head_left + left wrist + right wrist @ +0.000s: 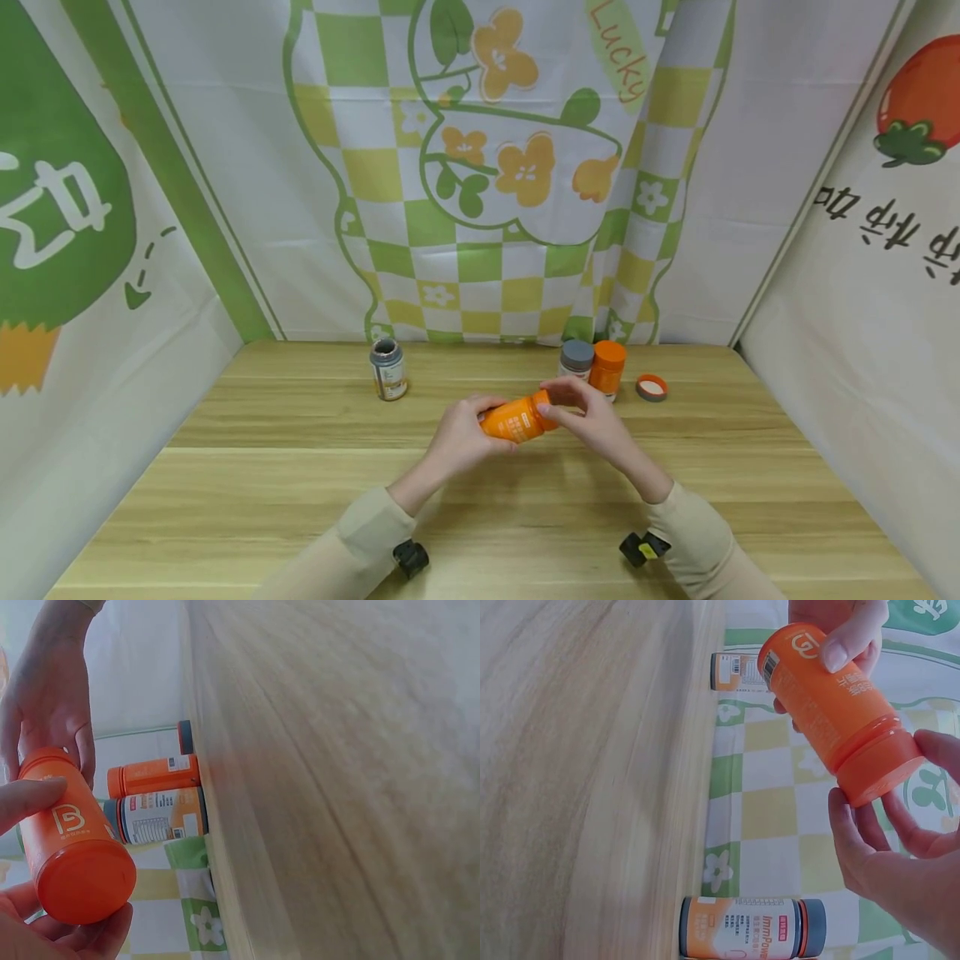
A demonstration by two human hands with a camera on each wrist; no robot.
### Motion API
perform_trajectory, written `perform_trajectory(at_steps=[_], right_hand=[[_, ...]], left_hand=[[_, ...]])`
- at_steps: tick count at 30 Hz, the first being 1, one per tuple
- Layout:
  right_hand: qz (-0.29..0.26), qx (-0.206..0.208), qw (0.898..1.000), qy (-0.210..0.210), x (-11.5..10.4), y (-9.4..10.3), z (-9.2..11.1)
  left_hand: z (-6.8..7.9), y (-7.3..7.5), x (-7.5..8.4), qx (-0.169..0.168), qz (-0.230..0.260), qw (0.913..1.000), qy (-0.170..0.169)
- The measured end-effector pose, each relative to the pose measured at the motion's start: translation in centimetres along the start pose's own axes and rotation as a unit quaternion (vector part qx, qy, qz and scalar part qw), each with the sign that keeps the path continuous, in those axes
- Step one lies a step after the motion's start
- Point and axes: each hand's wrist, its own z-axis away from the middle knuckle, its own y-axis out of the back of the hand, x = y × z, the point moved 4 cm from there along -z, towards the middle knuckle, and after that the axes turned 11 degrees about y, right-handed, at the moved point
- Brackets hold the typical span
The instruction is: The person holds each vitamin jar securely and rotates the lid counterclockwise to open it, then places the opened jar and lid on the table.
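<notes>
An orange pill bottle (513,422) is tilted in the air above the wooden table, between both hands. My left hand (462,435) grips its body, with the thumb lying across the lettered side in the left wrist view. At the other end, my right hand (597,423) holds the orange screw cap (881,769) between thumb and fingertips. That cap sits on the bottle's neck; whether it is loose I cannot tell. The bottle's round base (88,881) faces the left wrist camera.
At the back left of the table (300,475) stands a bottle with no lid (389,375). A grey-capped bottle (576,358) and another orange bottle (609,368) stand side by side at the back right. Beside them lies a loose lid (652,387), inside up. Printed curtains enclose the table.
</notes>
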Motion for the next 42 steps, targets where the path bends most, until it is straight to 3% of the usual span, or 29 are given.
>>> perform_trajectory(at_steps=[17,29,42], right_hand=[[-0.083,-0.046,0.994,0.057,-0.80,-0.01,0.19],[-0.086,-0.078,0.989,0.095,-0.59,0.20,0.31],[-0.049,-0.108,0.983,0.142,-0.82,0.43,0.45]], left_hand=[[-0.13,-0.06,-0.16,-0.044,0.058,0.9962,0.048],[0.00,-0.15,-0.22,-0.050,0.060,0.9957,0.049],[-0.08,-0.21,-0.42,-0.065,0.075,0.9929,0.066]])
